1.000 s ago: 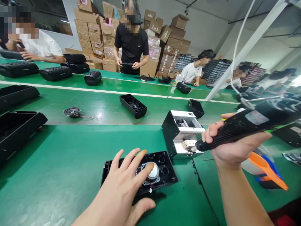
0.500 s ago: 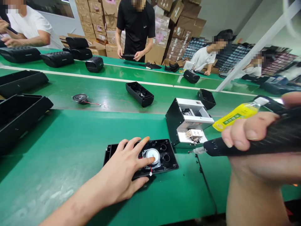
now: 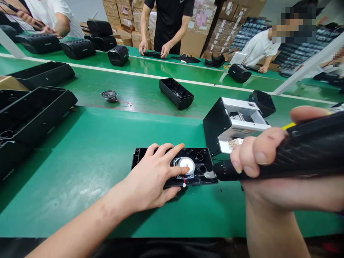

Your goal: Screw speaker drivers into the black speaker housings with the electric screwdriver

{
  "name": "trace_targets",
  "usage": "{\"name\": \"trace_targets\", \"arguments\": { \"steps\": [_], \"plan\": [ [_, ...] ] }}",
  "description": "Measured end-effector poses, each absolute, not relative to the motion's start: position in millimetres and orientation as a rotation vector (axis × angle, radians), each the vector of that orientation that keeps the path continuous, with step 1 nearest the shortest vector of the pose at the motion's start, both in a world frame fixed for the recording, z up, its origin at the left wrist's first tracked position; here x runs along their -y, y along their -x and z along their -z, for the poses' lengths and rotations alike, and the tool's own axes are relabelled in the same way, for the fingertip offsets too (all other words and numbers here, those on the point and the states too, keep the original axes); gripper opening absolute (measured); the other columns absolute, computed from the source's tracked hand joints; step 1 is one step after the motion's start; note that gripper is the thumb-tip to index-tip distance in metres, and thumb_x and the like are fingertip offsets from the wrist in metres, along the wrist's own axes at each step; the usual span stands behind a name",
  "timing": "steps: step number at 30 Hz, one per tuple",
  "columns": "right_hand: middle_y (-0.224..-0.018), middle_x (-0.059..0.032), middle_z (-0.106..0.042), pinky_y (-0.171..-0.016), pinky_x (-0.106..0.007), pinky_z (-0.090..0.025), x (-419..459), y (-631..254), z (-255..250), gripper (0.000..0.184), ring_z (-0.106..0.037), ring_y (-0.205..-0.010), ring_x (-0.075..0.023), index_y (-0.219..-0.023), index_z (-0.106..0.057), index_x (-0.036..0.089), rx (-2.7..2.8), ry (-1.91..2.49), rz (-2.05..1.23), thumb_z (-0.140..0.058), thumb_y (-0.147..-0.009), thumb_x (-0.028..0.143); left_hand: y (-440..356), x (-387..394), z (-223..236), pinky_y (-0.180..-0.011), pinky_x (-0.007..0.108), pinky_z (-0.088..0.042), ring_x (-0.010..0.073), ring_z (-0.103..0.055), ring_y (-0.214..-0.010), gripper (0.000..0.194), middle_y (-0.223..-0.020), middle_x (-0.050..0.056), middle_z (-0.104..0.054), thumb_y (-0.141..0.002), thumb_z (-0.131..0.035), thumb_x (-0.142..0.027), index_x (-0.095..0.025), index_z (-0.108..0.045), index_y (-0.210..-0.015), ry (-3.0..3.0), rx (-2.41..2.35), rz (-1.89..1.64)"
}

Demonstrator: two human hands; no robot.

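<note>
- Head view: the left hand [image 3: 153, 179] lies flat and spread on a black speaker panel [image 3: 174, 166] that rests on the green table [image 3: 94, 172], with the fingertips [image 3: 185, 169] pressing on the round silver speaker [image 3: 186, 167] set in the panel
- A thin red wire [image 3: 184, 180] hangs from the speaker over the panel's near edge
- The right hand [image 3: 271, 172] is wrapped tight around a black electric screwdriver [image 3: 282, 157], held almost level; its tip [image 3: 210, 175] sits at the panel's right end, beside two round holes
- Just behind the screwdriver stands a black and white box-shaped machine [image 3: 236, 123], open at the top
- On the conveyor belt [image 3: 145, 96] farther back lie an empty black case [image 3: 176, 93], a loose small speaker [image 3: 109, 95] with a red wire, and a smaller black shell [image 3: 262, 103]
- Long black housings [image 3: 34, 111] are stacked at the left edge
- Across the belt, other people stand or sit at work; one in a black shirt [image 3: 169, 14] rests both hands on the far table, with cardboard boxes [image 3: 199, 21] piled behind
</note>
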State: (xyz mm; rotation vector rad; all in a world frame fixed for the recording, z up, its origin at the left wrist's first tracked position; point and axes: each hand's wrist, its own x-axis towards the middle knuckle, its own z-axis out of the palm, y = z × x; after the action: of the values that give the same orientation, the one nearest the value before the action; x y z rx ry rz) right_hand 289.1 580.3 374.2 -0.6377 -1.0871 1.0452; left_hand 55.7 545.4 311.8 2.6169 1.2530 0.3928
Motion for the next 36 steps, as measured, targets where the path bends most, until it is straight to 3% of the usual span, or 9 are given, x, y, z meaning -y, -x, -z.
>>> {"name": "trace_targets", "arguments": {
  "steps": [3, 6, 11, 22, 30, 36],
  "plan": [
    [-0.057, 0.0024, -0.054, -0.034, -0.031, -0.040, -580, -279, -363, 0.046, -0.045, -0.039, -0.0153, -0.111, -0.079, 0.034, 1.217, 0.542, -1.038, -0.073, -0.085, 0.071, -56, -545, -311, -0.112, 0.063, -0.035, 0.0420, -0.046, -0.143, 0.044, -0.170, 0.012, -0.037, -0.090, -0.076, -0.036, -0.035, -0.072, -0.134, -2.613, -1.249, -0.397],
    [-0.059, 0.0028, -0.054, -0.032, -0.030, -0.039, -585, -276, -352, 0.052, -0.047, -0.039, -0.0148, -0.109, -0.079, 0.033, 1.179, 0.549, -1.055, -0.063, -0.088, 0.078, -55, -545, -310, -0.113, 0.064, -0.034, 0.0418, -0.045, -0.144, 0.043, -0.170, 0.011, -0.038, -0.091, -0.076, -0.037, -0.036, -0.072, -0.134, -2.609, -1.247, -0.400],
    [-0.058, 0.0051, -0.054, -0.026, -0.028, -0.035, -598, -282, -338, 0.062, -0.046, -0.035, -0.0145, -0.114, -0.077, 0.034, 1.294, 0.470, -1.038, -0.058, -0.085, 0.085, -56, -545, -314, -0.113, 0.062, -0.035, 0.0410, -0.045, -0.144, 0.043, -0.170, 0.012, -0.038, -0.093, -0.074, -0.038, -0.035, -0.072, -0.135, -2.598, -1.245, -0.358],
    [-0.058, 0.0028, -0.060, -0.028, -0.027, -0.040, -606, -280, -332, 0.070, -0.046, -0.034, -0.0141, -0.114, -0.078, 0.029, 1.300, 0.395, -1.097, -0.062, -0.081, 0.089, -57, -546, -318, -0.111, 0.060, -0.035, 0.0392, -0.045, -0.144, 0.045, -0.170, 0.012, -0.038, -0.092, -0.075, -0.039, -0.036, -0.071, -0.137, -2.588, -1.249, -0.339],
    [-0.055, 0.0028, -0.060, -0.035, -0.023, -0.040, -581, -266, -339, 0.056, -0.047, -0.037, -0.0128, -0.099, -0.080, 0.028, 1.141, 0.485, -1.208, -0.078, -0.076, 0.079, -57, -545, -322, -0.111, 0.062, -0.036, 0.0405, -0.046, -0.141, 0.042, -0.170, 0.013, -0.038, -0.096, -0.071, -0.041, -0.035, -0.071, -0.138, -2.597, -1.245, -0.299],
    [-0.055, 0.0025, -0.058, -0.035, -0.024, -0.038, -581, -264, -337, 0.059, -0.046, -0.036, -0.0132, -0.094, -0.080, 0.027, 1.112, 0.478, -1.295, -0.086, -0.066, 0.078, -58, -546, -321, -0.108, 0.065, -0.039, 0.0443, -0.049, -0.136, 0.041, -0.168, 0.015, -0.038, -0.096, -0.070, -0.043, -0.032, -0.071, -0.136, -2.623, -1.218, -0.330]
  ]
}}
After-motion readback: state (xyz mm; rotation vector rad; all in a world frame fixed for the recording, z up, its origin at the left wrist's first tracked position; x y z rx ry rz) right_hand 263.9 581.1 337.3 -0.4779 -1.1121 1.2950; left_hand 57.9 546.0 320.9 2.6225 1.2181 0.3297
